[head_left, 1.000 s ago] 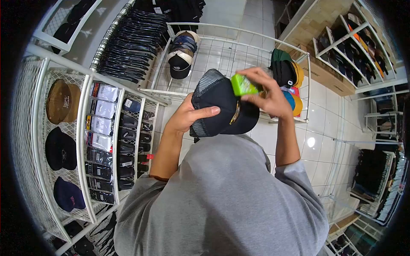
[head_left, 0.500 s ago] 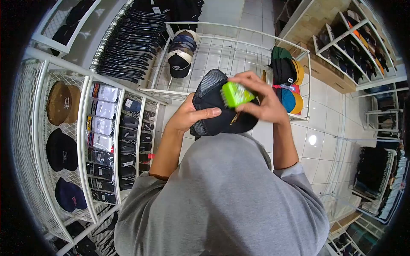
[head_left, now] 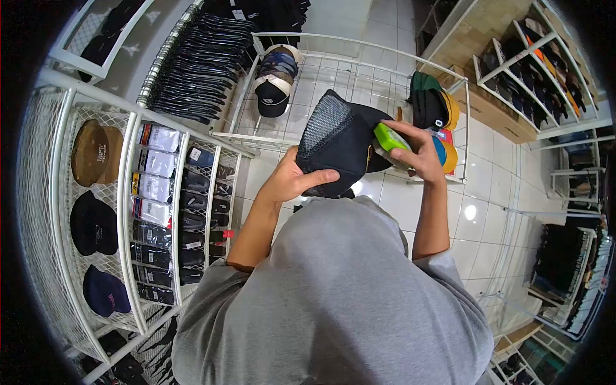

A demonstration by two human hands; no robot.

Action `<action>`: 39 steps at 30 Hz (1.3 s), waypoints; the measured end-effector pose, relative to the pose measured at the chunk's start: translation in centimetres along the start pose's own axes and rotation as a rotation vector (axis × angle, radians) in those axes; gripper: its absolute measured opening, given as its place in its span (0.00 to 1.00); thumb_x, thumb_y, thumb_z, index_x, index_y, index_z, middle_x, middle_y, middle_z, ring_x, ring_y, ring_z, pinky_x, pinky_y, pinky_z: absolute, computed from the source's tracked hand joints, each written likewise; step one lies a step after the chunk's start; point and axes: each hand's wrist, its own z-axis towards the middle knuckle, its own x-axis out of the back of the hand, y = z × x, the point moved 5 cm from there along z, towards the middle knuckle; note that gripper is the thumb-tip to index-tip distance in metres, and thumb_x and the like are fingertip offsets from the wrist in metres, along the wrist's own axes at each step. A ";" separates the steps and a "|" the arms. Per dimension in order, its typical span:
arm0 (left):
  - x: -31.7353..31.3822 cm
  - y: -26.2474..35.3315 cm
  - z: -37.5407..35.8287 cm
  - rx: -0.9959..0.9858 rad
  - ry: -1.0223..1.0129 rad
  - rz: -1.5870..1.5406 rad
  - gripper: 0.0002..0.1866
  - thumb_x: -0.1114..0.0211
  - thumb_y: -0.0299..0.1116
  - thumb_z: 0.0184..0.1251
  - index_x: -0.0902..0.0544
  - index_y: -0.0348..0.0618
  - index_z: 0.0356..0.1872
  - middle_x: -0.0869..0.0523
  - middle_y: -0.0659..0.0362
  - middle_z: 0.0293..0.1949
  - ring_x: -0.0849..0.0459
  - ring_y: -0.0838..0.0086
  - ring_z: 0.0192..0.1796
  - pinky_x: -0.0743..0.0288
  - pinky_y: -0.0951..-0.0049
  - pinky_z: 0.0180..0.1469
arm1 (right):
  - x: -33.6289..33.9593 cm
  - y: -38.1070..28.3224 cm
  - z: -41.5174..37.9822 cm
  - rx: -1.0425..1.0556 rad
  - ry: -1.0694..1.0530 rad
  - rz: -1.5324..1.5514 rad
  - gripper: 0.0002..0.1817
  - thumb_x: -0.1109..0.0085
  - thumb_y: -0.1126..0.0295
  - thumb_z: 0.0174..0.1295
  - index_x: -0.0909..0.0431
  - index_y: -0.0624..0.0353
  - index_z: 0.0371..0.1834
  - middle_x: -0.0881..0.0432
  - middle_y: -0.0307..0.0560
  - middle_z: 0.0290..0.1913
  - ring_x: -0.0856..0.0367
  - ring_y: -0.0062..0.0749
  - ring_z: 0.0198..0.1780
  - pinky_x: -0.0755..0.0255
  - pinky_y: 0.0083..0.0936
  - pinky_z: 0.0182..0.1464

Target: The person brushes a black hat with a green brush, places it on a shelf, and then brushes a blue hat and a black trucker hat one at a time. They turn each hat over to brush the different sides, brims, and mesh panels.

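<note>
A black cap with mesh back panels [head_left: 340, 147] is held in front of my chest, its brim pointing to the right. My left hand [head_left: 289, 179] grips it at the mesh side, thumb lying across the dark fabric and the other fingers hidden behind. In my right hand [head_left: 420, 154] is a bright green brush [head_left: 388, 136], pinched between thumb and fingers. The brush sits close beside the cap's front and brim, bristles turned down toward it.
Beyond my hands stands a white wire rack [head_left: 359, 45] with a row of caps [head_left: 277, 74] at left and more stacked caps [head_left: 431, 106] at right. A mesh display [head_left: 131, 212] with hats and packaged goods is on my left. Black hangers [head_left: 199, 70] line a rail.
My right hand has moved right with the brush, from over the cap's crown to near its brim. The cap has turned, showing more of its side and mesh.
</note>
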 end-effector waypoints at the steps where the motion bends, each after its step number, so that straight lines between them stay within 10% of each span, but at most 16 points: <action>1: -0.1 -0.2 0.1 0.012 0.002 -0.045 0.20 0.23 0.25 0.62 0.17 0.31 0.54 0.11 0.57 0.47 0.14 0.76 0.47 0.18 0.73 0.52 | -0.5 0.0 0.2 -0.025 -0.033 -0.019 0.31 0.23 0.68 0.54 0.18 0.62 0.63 0.17 0.45 0.51 0.21 0.29 0.54 0.31 0.26 0.61; 6: 1.5 -0.4 0.9 0.092 -0.053 0.028 0.21 0.24 0.24 0.63 0.18 0.32 0.57 0.11 0.56 0.48 0.13 0.75 0.47 0.17 0.73 0.53 | -1.1 -3.6 0.5 0.048 0.038 -0.385 0.31 0.18 0.66 0.48 0.15 0.59 0.60 0.22 0.41 0.39 0.27 0.27 0.41 0.32 0.23 0.48; 13: 0.8 -1.4 0.9 0.216 0.079 -0.138 0.26 0.23 0.29 0.63 0.22 0.34 0.60 0.11 0.57 0.49 0.12 0.75 0.46 0.17 0.72 0.53 | -6.1 -6.5 0.7 0.410 0.307 -0.950 0.32 0.21 0.58 0.49 0.14 0.50 0.62 0.18 0.43 0.45 0.26 0.37 0.53 0.36 0.36 0.58; 28: 1.3 -0.8 0.7 0.100 0.039 -0.222 0.21 0.25 0.28 0.66 0.19 0.33 0.58 0.11 0.57 0.49 0.12 0.75 0.48 0.18 0.74 0.54 | -7.1 -4.2 1.2 0.344 0.423 -0.547 0.34 0.25 0.68 0.53 0.20 0.60 0.67 0.19 0.54 0.48 0.23 0.45 0.50 0.29 0.37 0.56; 33: 2.3 -1.0 0.6 0.040 0.160 -0.245 0.21 0.26 0.26 0.67 0.19 0.35 0.59 0.11 0.59 0.50 0.13 0.77 0.48 0.19 0.74 0.54 | -8.9 -6.0 -0.2 0.466 0.101 -0.535 0.37 0.21 0.61 0.49 0.19 0.59 0.66 0.18 0.52 0.47 0.23 0.46 0.49 0.29 0.38 0.54; 39: 1.5 -1.4 0.9 0.065 0.082 -0.205 0.21 0.26 0.28 0.67 0.19 0.35 0.58 0.12 0.59 0.51 0.14 0.77 0.51 0.21 0.74 0.56 | -8.0 -4.4 0.3 0.364 0.422 -0.557 0.38 0.21 0.62 0.49 0.20 0.61 0.66 0.18 0.53 0.45 0.23 0.45 0.49 0.29 0.36 0.53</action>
